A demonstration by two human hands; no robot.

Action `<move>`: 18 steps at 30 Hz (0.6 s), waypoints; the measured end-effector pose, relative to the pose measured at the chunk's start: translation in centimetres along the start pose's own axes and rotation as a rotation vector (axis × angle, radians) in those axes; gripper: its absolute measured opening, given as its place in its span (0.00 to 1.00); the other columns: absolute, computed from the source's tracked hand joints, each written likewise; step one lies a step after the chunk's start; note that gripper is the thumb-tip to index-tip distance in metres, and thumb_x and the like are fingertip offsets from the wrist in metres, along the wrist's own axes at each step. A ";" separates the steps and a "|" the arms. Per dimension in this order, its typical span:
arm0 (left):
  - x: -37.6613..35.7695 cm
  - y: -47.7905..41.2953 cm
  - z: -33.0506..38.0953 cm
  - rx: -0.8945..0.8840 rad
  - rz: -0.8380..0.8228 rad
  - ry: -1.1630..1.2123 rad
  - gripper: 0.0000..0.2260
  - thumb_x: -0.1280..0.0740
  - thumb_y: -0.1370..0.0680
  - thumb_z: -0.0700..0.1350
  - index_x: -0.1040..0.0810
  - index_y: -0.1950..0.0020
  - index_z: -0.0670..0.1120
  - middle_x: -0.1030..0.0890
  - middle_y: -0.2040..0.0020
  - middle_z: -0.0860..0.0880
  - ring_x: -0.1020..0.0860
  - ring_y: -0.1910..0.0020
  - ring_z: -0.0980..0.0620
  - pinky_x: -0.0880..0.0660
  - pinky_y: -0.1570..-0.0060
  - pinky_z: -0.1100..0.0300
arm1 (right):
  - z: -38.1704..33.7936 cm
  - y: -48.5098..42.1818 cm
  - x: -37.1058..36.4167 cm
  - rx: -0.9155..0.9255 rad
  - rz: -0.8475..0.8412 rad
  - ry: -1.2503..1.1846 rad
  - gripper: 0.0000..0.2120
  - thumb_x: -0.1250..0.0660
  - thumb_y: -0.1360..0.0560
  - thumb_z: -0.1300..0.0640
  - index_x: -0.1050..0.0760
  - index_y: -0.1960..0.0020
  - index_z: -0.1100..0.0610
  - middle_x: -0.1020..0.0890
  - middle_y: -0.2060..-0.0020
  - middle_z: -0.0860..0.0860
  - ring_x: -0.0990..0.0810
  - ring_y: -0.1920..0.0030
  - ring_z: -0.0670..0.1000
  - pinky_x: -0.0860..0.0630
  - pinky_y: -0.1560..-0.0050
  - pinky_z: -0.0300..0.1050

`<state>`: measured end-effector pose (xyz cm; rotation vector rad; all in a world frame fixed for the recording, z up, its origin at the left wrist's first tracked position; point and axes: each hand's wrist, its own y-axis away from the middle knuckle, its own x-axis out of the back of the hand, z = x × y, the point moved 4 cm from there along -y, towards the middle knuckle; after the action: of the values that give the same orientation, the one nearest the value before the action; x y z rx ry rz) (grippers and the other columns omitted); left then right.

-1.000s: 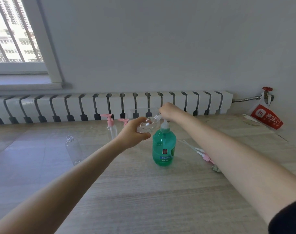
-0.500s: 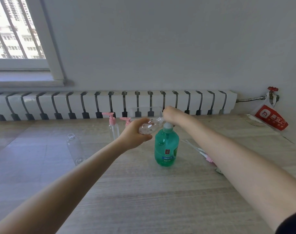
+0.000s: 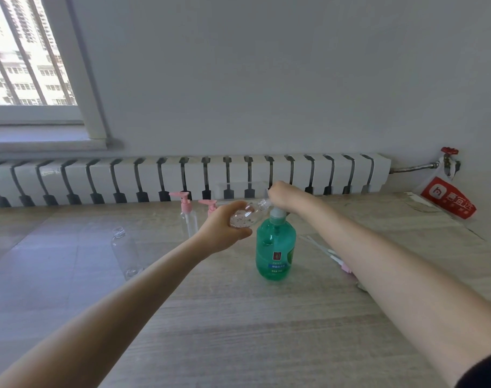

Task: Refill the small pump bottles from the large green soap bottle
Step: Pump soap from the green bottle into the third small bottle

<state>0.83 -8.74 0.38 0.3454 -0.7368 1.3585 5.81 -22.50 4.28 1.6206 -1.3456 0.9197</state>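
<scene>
The large green soap bottle (image 3: 276, 247) stands upright mid-floor. My right hand (image 3: 284, 195) rests curled on its pump head, which is hidden beneath it. My left hand (image 3: 224, 228) grips a small clear bottle (image 3: 248, 213), tilted on its side with its open neck up against the pump spout. A little clear liquid with bubbles shows inside the small bottle. Behind stand a small clear bottle with a pink pump (image 3: 187, 217) and another pink pump (image 3: 209, 205), its bottle hidden by my left hand.
An uncapped clear small bottle (image 3: 124, 252) stands at the left. Loose pink pumps with long tubes (image 3: 332, 254) lie right of the green bottle. A white radiator (image 3: 182, 177) runs along the wall; a red-and-white bag (image 3: 448, 197) hangs at the right.
Both hands and the bottles keep the same pose; only the head camera shifted slightly. The pump head sits a little lower under my right hand than one second ago.
</scene>
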 end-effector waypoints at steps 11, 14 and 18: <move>0.5 0.0 0.9 -0.008 0.002 0.027 0.26 0.30 0.26 0.38 0.32 0.29 0.44 0.26 0.35 0.47 0.27 0.38 0.49 0.28 0.36 0.50 | -0.2 -0.6 1.5 -0.001 0.060 -0.193 0.14 0.46 0.22 0.66 0.30 0.38 0.69 0.32 0.68 0.53 0.32 0.70 0.49 0.32 0.68 0.40; 0.5 0.0 0.8 -0.007 0.004 0.030 0.26 0.30 0.26 0.38 0.32 0.29 0.44 0.26 0.35 0.46 0.27 0.39 0.49 0.28 0.36 0.51 | -0.4 -0.2 1.2 -0.059 0.039 -0.126 0.08 0.46 0.21 0.67 0.29 0.48 0.65 0.35 0.67 0.52 0.36 0.70 0.47 0.37 0.69 0.37; 0.4 -0.1 0.6 -0.010 0.012 0.019 0.25 0.30 0.26 0.38 0.32 0.30 0.45 0.26 0.35 0.47 0.26 0.39 0.49 0.28 0.37 0.55 | -0.3 -0.6 0.8 -0.030 0.015 -0.090 0.14 0.47 0.20 0.66 0.29 0.40 0.70 0.35 0.67 0.53 0.37 0.69 0.47 0.37 0.69 0.38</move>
<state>0.74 -8.79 1.11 0.3201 -0.7309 1.3669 6.50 -22.48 5.00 1.6481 -1.4283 0.8397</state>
